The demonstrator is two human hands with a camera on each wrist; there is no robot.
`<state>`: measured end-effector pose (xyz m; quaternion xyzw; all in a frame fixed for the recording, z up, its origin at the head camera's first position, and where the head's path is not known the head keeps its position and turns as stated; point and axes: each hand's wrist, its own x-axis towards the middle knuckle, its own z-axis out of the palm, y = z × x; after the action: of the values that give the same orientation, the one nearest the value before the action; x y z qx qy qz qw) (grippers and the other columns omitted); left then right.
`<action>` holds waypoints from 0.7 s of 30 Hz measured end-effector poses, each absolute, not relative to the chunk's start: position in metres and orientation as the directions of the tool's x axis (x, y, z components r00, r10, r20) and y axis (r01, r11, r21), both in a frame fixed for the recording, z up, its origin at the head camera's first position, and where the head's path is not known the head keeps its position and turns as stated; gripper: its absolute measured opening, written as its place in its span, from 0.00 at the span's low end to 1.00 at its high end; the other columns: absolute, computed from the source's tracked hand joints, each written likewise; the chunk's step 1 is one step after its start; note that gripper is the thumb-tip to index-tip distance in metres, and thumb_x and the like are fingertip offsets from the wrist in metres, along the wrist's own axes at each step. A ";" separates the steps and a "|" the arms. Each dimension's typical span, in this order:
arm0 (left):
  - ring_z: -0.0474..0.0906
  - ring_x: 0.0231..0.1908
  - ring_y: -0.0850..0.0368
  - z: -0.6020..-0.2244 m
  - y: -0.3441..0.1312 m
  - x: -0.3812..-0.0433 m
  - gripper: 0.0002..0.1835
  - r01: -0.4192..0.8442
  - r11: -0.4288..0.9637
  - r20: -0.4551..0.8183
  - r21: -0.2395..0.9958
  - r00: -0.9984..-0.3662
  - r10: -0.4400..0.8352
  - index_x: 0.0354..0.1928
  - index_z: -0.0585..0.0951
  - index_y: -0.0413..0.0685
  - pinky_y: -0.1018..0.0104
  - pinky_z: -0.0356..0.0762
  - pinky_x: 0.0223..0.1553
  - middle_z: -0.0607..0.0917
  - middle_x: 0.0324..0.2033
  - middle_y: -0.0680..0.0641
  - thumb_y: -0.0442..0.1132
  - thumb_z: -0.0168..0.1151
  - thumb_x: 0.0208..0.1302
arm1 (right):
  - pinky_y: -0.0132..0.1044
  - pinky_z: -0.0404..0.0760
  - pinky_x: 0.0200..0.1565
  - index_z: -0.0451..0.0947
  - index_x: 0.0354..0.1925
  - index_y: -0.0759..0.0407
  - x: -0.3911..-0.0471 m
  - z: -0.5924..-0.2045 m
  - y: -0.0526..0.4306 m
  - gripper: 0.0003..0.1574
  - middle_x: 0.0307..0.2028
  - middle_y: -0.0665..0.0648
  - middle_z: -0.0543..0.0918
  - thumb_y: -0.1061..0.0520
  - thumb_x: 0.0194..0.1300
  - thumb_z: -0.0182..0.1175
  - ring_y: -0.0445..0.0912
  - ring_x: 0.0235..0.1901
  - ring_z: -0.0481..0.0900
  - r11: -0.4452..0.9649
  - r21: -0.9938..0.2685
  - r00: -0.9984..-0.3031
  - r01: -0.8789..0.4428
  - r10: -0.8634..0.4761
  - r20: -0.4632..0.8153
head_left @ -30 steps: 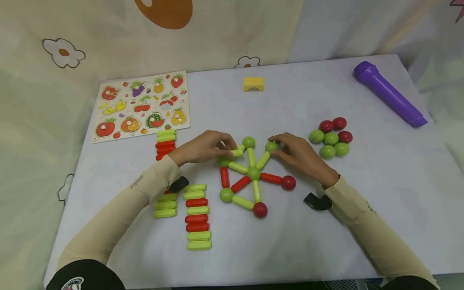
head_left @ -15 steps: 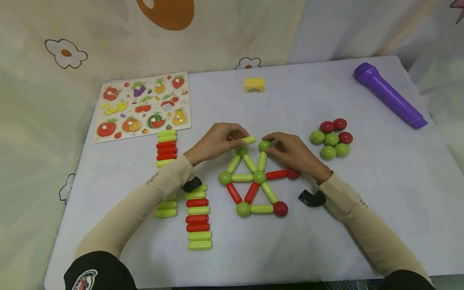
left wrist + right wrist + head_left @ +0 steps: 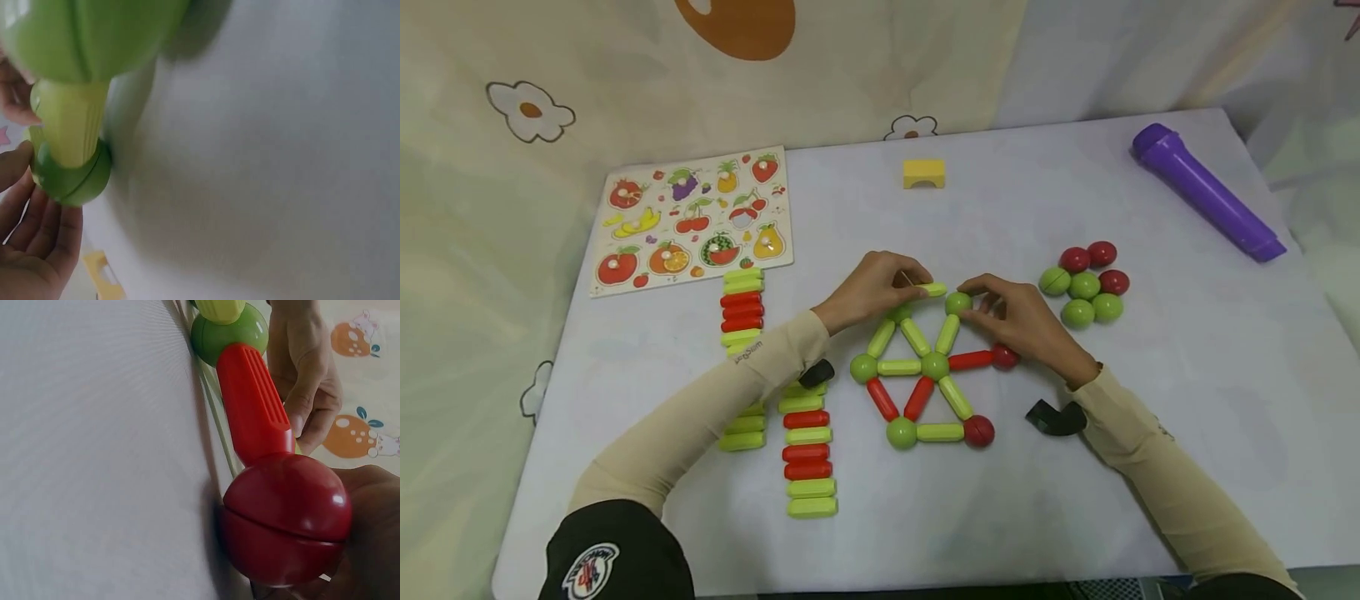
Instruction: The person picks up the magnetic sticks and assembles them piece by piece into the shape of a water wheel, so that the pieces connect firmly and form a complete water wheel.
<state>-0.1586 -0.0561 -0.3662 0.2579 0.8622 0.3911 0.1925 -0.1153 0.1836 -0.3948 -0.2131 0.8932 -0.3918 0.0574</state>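
Note:
A wheel-like frame of balls and rods lies mid-table around a green hub ball. My left hand pinches a loose yellow-green rod between thumb and fingers, over the frame's far side. One end of that rod points toward the green ball that my right hand grips between thumb and fingers. This ball caps a yellow-green spoke of the hub. In the right wrist view, a red ball on a red rod covers much of the right hand.
Rows of yellow-green and red rods lie left of the frame, partly under the left sleeve. Loose balls cluster at right. A fruit puzzle board, yellow arch block and purple tube-like object lie farther back.
The frame has turned counterclockwise on the table. My left hand has moved right and away from me with the rod, toward the ball in my right hand, which has stayed near its place.

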 end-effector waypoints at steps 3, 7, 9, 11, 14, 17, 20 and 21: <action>0.81 0.36 0.60 -0.366 -0.053 -0.157 0.10 0.306 0.576 -0.143 0.758 -0.784 0.604 0.46 0.84 0.43 0.70 0.76 0.40 0.86 0.38 0.49 0.37 0.64 0.63 | 0.36 0.76 0.33 0.78 0.50 0.59 -0.115 -0.395 0.184 0.20 0.38 0.55 0.84 0.58 0.60 0.67 0.44 0.31 0.78 0.602 -0.725 -0.904 -0.334 -0.423 0.065; 0.81 0.37 0.60 -0.364 -0.052 -0.157 0.10 0.333 0.598 -0.152 0.729 -0.773 0.615 0.45 0.84 0.43 0.70 0.76 0.40 0.86 0.38 0.49 0.36 0.64 0.63 | 0.36 0.77 0.34 0.77 0.50 0.59 -0.116 -0.395 0.186 0.20 0.40 0.55 0.84 0.58 0.60 0.67 0.44 0.31 0.78 0.601 -0.726 -0.906 -0.335 -0.416 0.074; 0.80 0.38 0.60 -0.364 -0.051 -0.157 0.10 0.344 0.608 -0.153 0.716 -0.772 0.617 0.45 0.85 0.42 0.69 0.76 0.40 0.86 0.38 0.49 0.36 0.64 0.63 | 0.35 0.77 0.34 0.77 0.50 0.59 -0.116 -0.395 0.187 0.20 0.41 0.55 0.84 0.59 0.59 0.67 0.44 0.31 0.78 0.598 -0.727 -0.907 -0.338 -0.413 0.082; 0.80 0.38 0.60 -0.365 -0.050 -0.156 0.10 0.354 0.612 -0.160 0.707 -0.764 0.626 0.45 0.85 0.42 0.69 0.76 0.41 0.87 0.39 0.49 0.37 0.64 0.63 | 0.34 0.76 0.33 0.77 0.50 0.59 -0.117 -0.396 0.187 0.20 0.41 0.55 0.84 0.59 0.60 0.67 0.44 0.31 0.78 0.592 -0.731 -0.907 -0.339 -0.413 0.086; 0.80 0.39 0.60 -0.366 -0.050 -0.156 0.11 0.367 0.612 -0.170 0.701 -0.746 0.643 0.45 0.84 0.43 0.70 0.76 0.42 0.86 0.39 0.49 0.37 0.64 0.63 | 0.32 0.76 0.33 0.77 0.51 0.59 -0.117 -0.397 0.186 0.20 0.41 0.55 0.84 0.58 0.60 0.67 0.43 0.31 0.77 0.584 -0.737 -0.905 -0.341 -0.417 0.088; 0.80 0.41 0.59 -0.366 -0.052 -0.155 0.12 0.378 0.614 -0.181 0.693 -0.732 0.656 0.47 0.83 0.43 0.69 0.76 0.43 0.86 0.40 0.49 0.39 0.64 0.63 | 0.31 0.75 0.33 0.77 0.52 0.59 -0.117 -0.397 0.186 0.20 0.40 0.55 0.84 0.57 0.61 0.66 0.43 0.31 0.77 0.579 -0.742 -0.902 -0.338 -0.424 0.080; 0.80 0.42 0.59 -0.364 -0.056 -0.156 0.14 0.382 0.633 -0.208 0.673 -0.724 0.658 0.49 0.82 0.44 0.68 0.75 0.45 0.85 0.42 0.49 0.41 0.63 0.64 | 0.33 0.75 0.34 0.77 0.53 0.58 -0.117 -0.397 0.186 0.21 0.40 0.55 0.84 0.57 0.62 0.65 0.44 0.31 0.77 0.583 -0.744 -0.900 -0.327 -0.433 0.056; 0.79 0.43 0.59 -0.363 -0.058 -0.157 0.14 0.383 0.641 -0.223 0.665 -0.717 0.660 0.49 0.82 0.44 0.67 0.75 0.45 0.85 0.42 0.49 0.42 0.63 0.64 | 0.33 0.76 0.34 0.77 0.54 0.57 -0.117 -0.396 0.187 0.21 0.41 0.55 0.84 0.56 0.62 0.65 0.44 0.32 0.77 0.585 -0.744 -0.898 -0.322 -0.437 0.045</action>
<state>-0.1565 -0.0583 -0.3633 0.2976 0.8763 0.3014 0.2296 -0.1169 0.1868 -0.3963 -0.2139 0.8875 -0.4019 0.0716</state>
